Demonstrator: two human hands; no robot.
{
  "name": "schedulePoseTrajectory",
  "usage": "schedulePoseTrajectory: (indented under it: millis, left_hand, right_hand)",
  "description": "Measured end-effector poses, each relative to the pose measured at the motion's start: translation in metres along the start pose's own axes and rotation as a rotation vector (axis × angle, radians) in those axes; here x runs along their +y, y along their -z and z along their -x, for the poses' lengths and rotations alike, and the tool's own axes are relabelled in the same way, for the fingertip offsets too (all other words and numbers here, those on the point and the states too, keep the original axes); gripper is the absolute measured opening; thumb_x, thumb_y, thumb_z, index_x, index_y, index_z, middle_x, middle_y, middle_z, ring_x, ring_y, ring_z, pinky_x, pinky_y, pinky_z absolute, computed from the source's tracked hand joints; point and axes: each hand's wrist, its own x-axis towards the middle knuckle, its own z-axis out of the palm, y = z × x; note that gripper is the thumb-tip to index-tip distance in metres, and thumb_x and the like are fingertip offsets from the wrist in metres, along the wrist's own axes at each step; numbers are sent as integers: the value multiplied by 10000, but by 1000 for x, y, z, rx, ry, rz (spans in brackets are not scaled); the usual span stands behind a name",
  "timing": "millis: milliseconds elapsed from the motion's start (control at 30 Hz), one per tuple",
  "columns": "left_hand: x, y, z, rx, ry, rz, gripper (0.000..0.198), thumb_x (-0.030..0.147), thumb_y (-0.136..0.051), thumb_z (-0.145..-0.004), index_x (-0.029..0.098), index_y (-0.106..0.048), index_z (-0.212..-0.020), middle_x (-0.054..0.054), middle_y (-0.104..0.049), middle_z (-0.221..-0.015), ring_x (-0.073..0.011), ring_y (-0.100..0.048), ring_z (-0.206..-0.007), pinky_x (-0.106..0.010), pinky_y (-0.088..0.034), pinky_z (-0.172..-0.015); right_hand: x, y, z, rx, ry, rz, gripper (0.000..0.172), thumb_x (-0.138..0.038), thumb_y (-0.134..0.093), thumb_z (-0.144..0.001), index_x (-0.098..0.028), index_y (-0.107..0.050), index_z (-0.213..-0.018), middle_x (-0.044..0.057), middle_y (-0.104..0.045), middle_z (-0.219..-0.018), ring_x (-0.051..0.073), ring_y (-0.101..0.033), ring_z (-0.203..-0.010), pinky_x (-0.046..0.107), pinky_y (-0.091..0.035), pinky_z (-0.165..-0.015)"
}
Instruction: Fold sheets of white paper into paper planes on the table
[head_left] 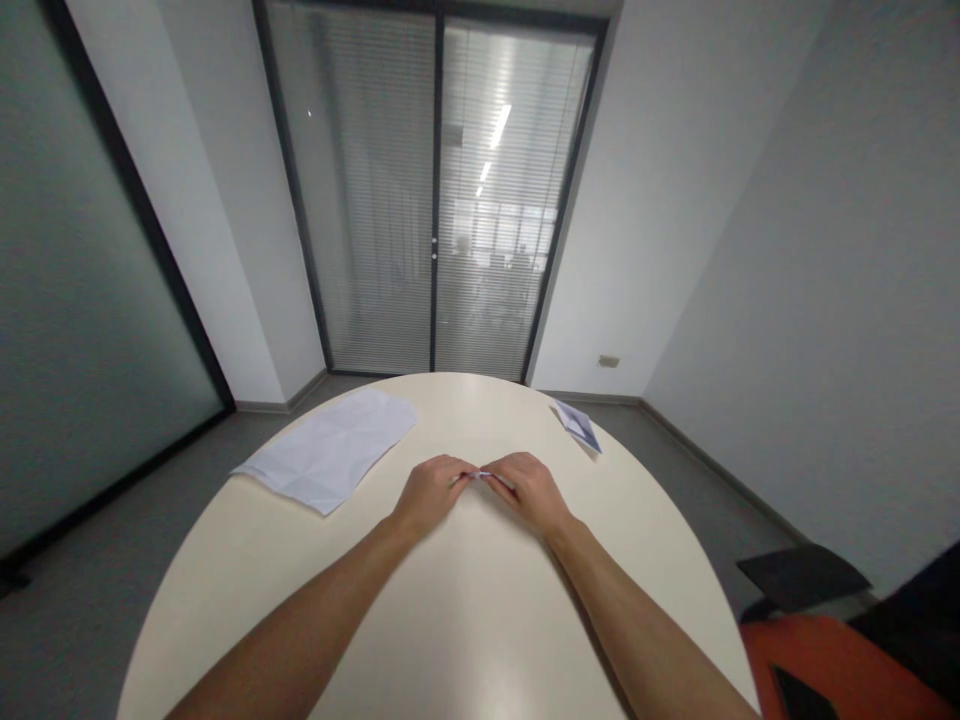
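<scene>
Over the middle of the round table, my left hand (434, 492) and my right hand (531, 490) meet with their fingertips nearly touching. Between them shows a thin white strip of what looks like folded paper (480, 475), pinched from both sides. Most of the strip is hidden behind the fingers, so its full shape cannot be made out. Left of my hands, a large creased sheet of white paper (330, 445) lies flat on the table. A small folded piece of paper (577, 427) with a bluish-grey area rests near the right rear edge.
The cream round table (465, 620) fills the foreground. An orange chair (840, 665) with a black armrest (806, 577) stands at the lower right. Behind the table are a glass door with blinds (382, 220) and a white wall with a socket (609, 361).
</scene>
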Motion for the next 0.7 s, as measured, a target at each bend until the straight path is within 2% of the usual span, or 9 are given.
schedulePoseTrajectory:
  millis: [200,533,700]
  left_hand:
    - [-3,-2,4,-4,-72,-41,186,253,-578,-953,233,-723,-1068,-37,-770,-998,-206,-719,-907,-336,-554,-858]
    - [0,-2,5,-6,-50,13,240,327,-520,-993,258,-700,-1136,-26,-765,-1066,-196,-730,-953,-313,-567,-867]
    - [4,0,3,-7,11,21,257,350,-492,-1003,274,-684,-1156,-12,-758,-1078,-178,-727,-944,-295,-567,-878]
  right_hand:
    - [-1,4,-3,19,-2,-16,268,-378,-500,-1003,-253,-730,-1065,75,-760,-996,246,-639,-894,412,-489,-805]
    - [-8,4,-4,68,-41,-98,298,-387,-463,-1012,-267,-715,-1117,76,-752,-1007,249,-649,-928,422,-538,-850]
    - [-11,5,-5,71,-79,-102,326,-396,-438,-1022,-273,-699,-1173,84,-752,-1022,239,-677,-941,406,-537,-858]
